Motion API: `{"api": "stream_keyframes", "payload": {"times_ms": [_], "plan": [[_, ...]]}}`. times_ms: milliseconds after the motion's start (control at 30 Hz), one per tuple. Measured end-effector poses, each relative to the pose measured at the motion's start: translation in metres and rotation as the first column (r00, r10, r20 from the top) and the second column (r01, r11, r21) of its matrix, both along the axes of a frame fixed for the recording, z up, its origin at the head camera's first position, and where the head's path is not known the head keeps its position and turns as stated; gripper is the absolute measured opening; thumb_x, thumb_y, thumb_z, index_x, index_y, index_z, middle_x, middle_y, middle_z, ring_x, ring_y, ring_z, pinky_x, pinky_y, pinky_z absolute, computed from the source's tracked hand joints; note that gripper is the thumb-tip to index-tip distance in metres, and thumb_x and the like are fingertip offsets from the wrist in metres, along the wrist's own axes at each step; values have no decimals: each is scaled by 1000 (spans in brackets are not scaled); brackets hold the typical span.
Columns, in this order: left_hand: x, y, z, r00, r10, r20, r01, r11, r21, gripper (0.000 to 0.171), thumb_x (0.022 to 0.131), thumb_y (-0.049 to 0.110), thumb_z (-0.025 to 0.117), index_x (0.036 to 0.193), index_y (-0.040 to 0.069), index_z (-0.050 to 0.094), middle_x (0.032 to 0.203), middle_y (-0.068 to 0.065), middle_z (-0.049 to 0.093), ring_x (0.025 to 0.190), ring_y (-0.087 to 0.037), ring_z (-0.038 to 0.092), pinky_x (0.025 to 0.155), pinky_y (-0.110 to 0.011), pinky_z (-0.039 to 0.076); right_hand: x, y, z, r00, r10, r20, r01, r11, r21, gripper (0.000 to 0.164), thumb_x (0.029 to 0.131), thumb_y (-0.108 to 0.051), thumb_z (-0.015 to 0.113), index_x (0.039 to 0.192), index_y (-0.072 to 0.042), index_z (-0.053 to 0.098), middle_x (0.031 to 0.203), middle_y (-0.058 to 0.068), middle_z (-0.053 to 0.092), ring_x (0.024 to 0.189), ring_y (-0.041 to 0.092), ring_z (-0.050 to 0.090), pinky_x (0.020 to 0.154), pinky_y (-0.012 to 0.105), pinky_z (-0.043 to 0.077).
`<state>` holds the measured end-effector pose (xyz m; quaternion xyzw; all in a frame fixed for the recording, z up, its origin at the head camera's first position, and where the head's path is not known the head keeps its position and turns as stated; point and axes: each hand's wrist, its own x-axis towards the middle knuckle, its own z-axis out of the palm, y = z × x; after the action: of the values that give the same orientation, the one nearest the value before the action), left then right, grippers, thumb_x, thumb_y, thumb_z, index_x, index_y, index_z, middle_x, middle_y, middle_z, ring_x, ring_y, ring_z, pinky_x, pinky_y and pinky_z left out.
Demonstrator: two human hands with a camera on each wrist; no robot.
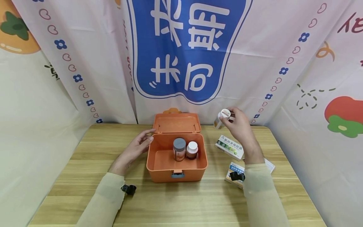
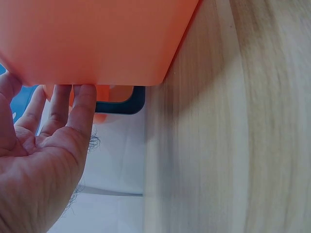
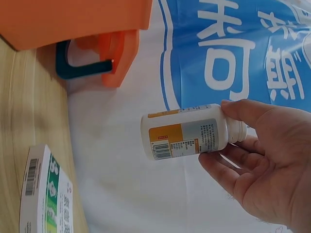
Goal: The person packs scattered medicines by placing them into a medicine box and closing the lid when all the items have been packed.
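Observation:
My right hand (image 1: 238, 124) grips a white pill bottle (image 3: 184, 132) with an orange and grey label near its cap end, raised above the table to the right of the box. An orange storage box (image 1: 177, 175) stands with its lid (image 1: 177, 123) swung back. Inside it, a grey-capped bottle (image 1: 179, 149) and a smaller brown bottle with a white cap (image 1: 192, 150) stand upright toward the right. My left hand (image 1: 139, 145) is at the box's left rear corner, fingers extended along its side, as the left wrist view (image 2: 53, 141) shows.
A green and white medicine box (image 1: 229, 147) lies right of the orange box. Nearer me is a blue and white medicine box (image 1: 235, 173), partly behind the right wrist, with another white pack (image 1: 269, 165) beside it. A printed curtain (image 1: 113, 78) hangs behind the wooden table (image 1: 85, 176).

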<state>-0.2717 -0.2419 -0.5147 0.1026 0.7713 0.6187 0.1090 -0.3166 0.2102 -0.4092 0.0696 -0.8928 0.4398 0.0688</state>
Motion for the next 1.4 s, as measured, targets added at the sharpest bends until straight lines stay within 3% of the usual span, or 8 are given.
{"api": "stream_keyframes", "payload": {"times_ms": [167, 533, 867, 1400], "plan": [[0, 0, -1, 1000, -1, 0, 1, 1000, -1, 60, 128, 30, 54, 183, 12, 39, 164, -29, 56, 150, -38, 62, 124, -42, 58, 5, -11, 5, 1000, 23, -16, -23, 1000, -15, 49, 115, -15, 76, 155, 8, 61, 152, 28, 67, 149, 47, 67, 124, 58, 61], [-1, 0, -1, 1000, 5, 2, -5, 1000, 1, 60, 127, 32, 55, 182, 13, 41, 160, -25, 58, 142, -25, 66, 121, -39, 60, 15, -33, 14, 996, 71, -45, -72, 997, -18, 48, 114, -15, 78, 155, 6, 62, 152, 25, 69, 150, 44, 67, 124, 55, 62], [-2, 0, 0, 1000, -2, 1, 2, 1000, 3, 61, 127, 30, 54, 183, 12, 39, 163, -30, 57, 151, -41, 62, 124, -42, 57, 23, -51, 18, 989, 123, -82, -125, 992, -15, 45, 113, -13, 81, 151, 4, 65, 148, 22, 70, 148, 41, 68, 123, 53, 63], [1, 0, 1, 1000, 3, 8, -3, 1000, 8, 60, 127, 32, 55, 183, 13, 40, 163, -28, 57, 148, -35, 64, 125, -45, 58, 37, -80, 22, 972, 210, -105, -210, 978, 10, 43, 112, -12, 82, 149, 2, 67, 145, 20, 69, 140, 38, 72, 118, 52, 66]]}}
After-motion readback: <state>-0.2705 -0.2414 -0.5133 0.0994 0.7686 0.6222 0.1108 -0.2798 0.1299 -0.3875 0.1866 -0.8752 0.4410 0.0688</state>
